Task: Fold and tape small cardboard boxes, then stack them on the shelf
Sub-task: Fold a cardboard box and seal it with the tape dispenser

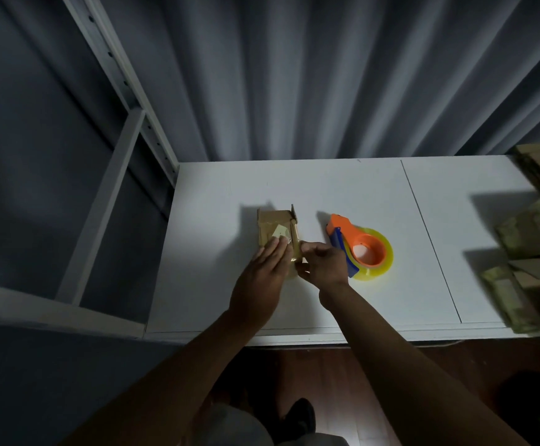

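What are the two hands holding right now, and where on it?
The left hand presses flat on the small brown cardboard box; the right hand pinches its near right edge. The orange tape dispenser lies untouched.
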